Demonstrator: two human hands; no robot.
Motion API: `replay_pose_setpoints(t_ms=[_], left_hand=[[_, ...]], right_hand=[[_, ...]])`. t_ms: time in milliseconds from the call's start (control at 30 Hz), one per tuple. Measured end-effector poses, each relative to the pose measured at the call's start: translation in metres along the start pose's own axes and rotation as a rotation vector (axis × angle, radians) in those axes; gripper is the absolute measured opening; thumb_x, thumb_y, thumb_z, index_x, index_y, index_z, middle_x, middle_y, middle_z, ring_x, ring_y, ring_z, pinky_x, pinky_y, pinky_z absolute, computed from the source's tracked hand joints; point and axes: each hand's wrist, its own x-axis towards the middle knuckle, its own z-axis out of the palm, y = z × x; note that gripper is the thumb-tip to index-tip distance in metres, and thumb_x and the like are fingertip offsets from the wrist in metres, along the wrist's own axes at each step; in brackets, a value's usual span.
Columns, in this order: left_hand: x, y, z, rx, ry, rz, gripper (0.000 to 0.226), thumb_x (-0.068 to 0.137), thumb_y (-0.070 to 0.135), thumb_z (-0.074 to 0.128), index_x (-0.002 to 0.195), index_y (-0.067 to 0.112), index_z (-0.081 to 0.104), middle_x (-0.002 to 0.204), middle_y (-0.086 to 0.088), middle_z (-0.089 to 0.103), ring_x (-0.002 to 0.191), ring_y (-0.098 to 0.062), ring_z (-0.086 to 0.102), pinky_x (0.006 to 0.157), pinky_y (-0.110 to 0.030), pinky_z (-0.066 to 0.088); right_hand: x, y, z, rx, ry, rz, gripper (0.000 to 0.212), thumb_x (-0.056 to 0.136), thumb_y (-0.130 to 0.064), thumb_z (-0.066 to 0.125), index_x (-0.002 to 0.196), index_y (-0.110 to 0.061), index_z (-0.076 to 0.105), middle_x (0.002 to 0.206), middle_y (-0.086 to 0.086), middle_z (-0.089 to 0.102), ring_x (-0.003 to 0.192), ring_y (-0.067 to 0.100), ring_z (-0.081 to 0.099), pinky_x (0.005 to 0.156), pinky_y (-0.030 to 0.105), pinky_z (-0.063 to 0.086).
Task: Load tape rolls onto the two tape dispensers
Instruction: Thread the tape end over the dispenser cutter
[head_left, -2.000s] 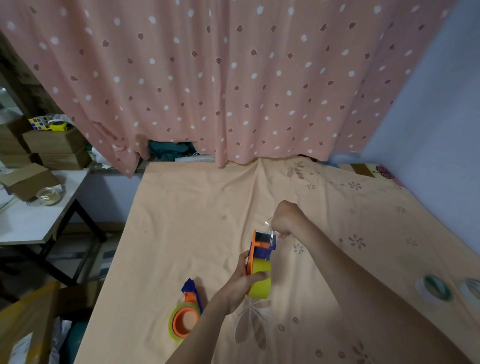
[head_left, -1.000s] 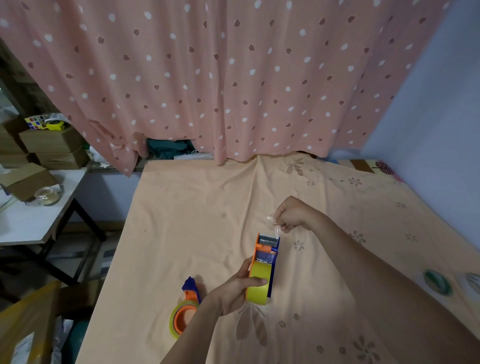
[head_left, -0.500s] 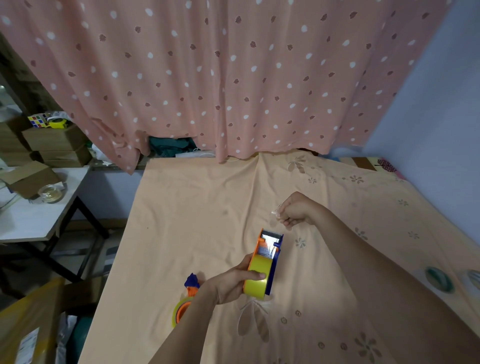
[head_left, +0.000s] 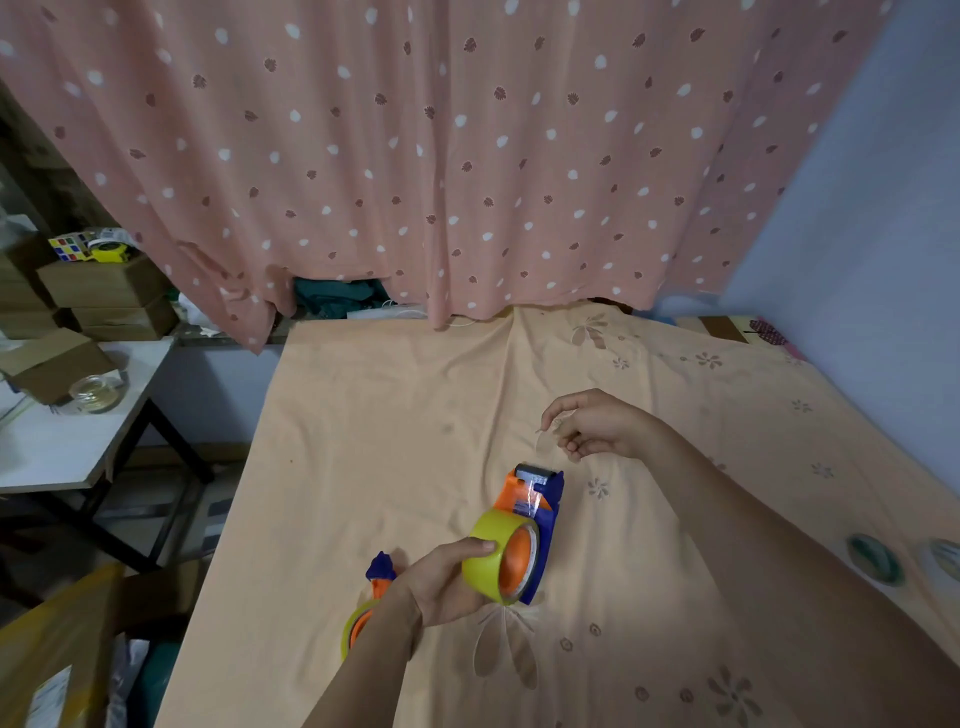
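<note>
Left hand (head_left: 441, 584) grips roll (head_left: 491, 553) on dispenser (head_left: 540, 525) — right hand (head_left: 597, 428), fingers together, pinches tape scrap (head_left: 543, 434) above cloth (head_left: 374, 426).

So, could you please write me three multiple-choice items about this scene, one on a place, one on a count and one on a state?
1. Where does the second tape dispenser lie?
A. On the orange cloth, partly behind the left wrist
B. On the white side table
C. In the right hand

2. How many loose tape rolls lie at the cloth's right edge?
A. None
B. Two
C. Five

3. What is the left hand doing?
A. Resting flat on the cloth
B. Holding the yellow roll on the lifted dispenser
C. Pulling the curtain

Answers: 1 A, its blue and orange parts show beside the left wrist; 2 B, two rings sit side by side there; 3 B, the fingers curl round the roll, while the right hand pinches a small clear scrap of tape.
</note>
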Motion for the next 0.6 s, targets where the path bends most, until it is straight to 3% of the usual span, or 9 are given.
replay_pose_setpoints(t_ms=[100, 267, 400, 600], left_hand=[[-0.007, 0.002, -0.002, -0.107, -0.018, 0.056, 0.071, 0.045, 0.017, 0.098, 0.110, 0.000, 0.075, 0.105, -0.018, 0.074, 0.091, -0.029, 0.073, 0.079, -0.038, 0.060], [-0.015, 0.001, -0.008, -0.171, 0.031, 0.101, 0.084, 0.045, 0.015, 0.098, 0.119, -0.001, 0.062, 0.107, -0.022, 0.070, 0.093, -0.034, 0.071, 0.081, -0.043, 0.059], [-0.016, -0.003, -0.003, -0.200, 0.014, 0.125, 0.075, 0.047, 0.014, 0.097, 0.114, -0.002, 0.070, 0.109, -0.024, 0.069, 0.095, -0.037, 0.070, 0.082, -0.046, 0.059], [-0.018, -0.002, 0.001, -0.228, -0.010, 0.189, 0.068, 0.057, 0.023, 0.094, 0.117, 0.001, 0.071, 0.115, -0.022, 0.068, 0.104, -0.036, 0.068, 0.090, -0.048, 0.055]], right_hand=[[-0.008, -0.001, 0.000, 0.101, -0.098, -0.017, 0.023, 0.089, 0.005, 0.051, 0.096, -0.001, 0.072, 0.070, 0.012, 0.058, 0.060, 0.019, 0.058, 0.063, 0.031, 0.055], [-0.018, 0.003, -0.005, 0.229, -0.290, -0.047, 0.021, 0.096, -0.002, 0.058, 0.112, 0.006, 0.068, 0.095, 0.020, 0.073, 0.089, 0.029, 0.073, 0.080, 0.034, 0.061], [-0.024, 0.005, -0.006, 0.299, -0.335, -0.084, 0.028, 0.098, -0.011, 0.058, 0.117, 0.008, 0.064, 0.112, 0.026, 0.071, 0.106, 0.033, 0.070, 0.090, 0.037, 0.059], [-0.029, 0.013, -0.008, 0.427, -0.471, -0.167, 0.063, 0.079, -0.026, 0.072, 0.130, 0.007, 0.054, 0.129, 0.026, 0.063, 0.122, 0.034, 0.061, 0.098, 0.034, 0.055]])
